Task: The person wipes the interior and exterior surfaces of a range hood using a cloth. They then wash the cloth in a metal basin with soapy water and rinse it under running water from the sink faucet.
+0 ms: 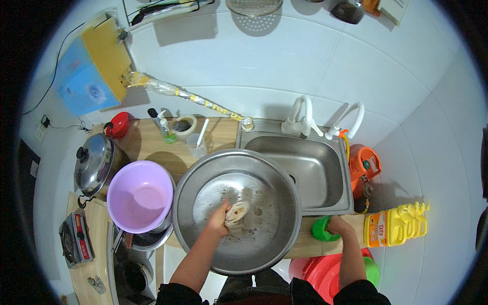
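A wide stainless-steel basin lies in front of me, with a little foamy water and brown specks on its bottom. In it, my left hand grips a pale, soft, folded piece with a brownish opening; whether it is food or cloth is unclear. On the counter to the right of the basin stands a small green plastic container. My right hand reaches into its mouth, and the fingers are hidden inside, so what they hold cannot be seen.
A steel sink with a white faucet adjoins the basin. Yellow oil jugs and an orange gas cylinder stand right. At left are a purple bowl, a lidded pot and a plastic cup. Below right sits a red tub.
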